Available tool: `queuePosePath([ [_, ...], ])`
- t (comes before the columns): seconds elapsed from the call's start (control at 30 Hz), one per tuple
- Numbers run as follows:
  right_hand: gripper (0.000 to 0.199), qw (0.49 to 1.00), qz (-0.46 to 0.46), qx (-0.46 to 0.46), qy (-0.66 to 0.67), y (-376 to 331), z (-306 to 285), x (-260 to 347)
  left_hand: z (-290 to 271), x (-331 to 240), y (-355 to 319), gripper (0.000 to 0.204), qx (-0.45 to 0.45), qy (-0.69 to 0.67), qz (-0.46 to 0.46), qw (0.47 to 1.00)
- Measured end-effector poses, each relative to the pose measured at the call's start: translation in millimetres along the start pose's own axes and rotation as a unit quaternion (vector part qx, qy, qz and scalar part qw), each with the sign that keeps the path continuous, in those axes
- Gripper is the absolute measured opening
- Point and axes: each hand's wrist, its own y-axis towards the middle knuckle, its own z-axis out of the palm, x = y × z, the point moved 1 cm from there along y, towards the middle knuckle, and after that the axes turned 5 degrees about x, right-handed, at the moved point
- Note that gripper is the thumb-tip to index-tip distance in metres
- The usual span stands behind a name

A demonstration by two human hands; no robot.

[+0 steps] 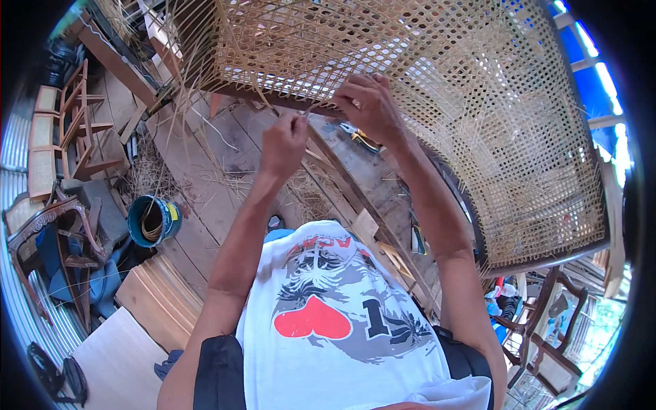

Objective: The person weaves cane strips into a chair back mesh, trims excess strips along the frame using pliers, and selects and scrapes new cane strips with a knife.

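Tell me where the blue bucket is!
In the head view, the blue bucket is on the left side, just above the light-brown boards, lower and farther left than the person's left hand.

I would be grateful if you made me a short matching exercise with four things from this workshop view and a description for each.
Column one:
1. Bucket
2. Cane panel
3. Shirt
4. Right hand

Column two:
A. White, with a red heart
B. Holding coiled strands
C. At the woven edge
D. Full of small openings

Pairs: 1-B, 2-D, 3-A, 4-C
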Motion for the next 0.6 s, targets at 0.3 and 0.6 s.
queuePosePath([
  [0.3, 0.01, 0.985, 0.052, -0.096, -0.134, -1.9, 4.9, -8.4, 57.3, 23.5, 44.1, 0.031, 0.042, 0.06, -0.01, 0.997],
  [0.6, 0.005, 0.979, 0.014, -0.112, -0.168, 2.9, 9.4, -8.6, 78.9, 2.9, 58.0, 0.033, -0.007, 0.044, -0.002, 0.999],
])
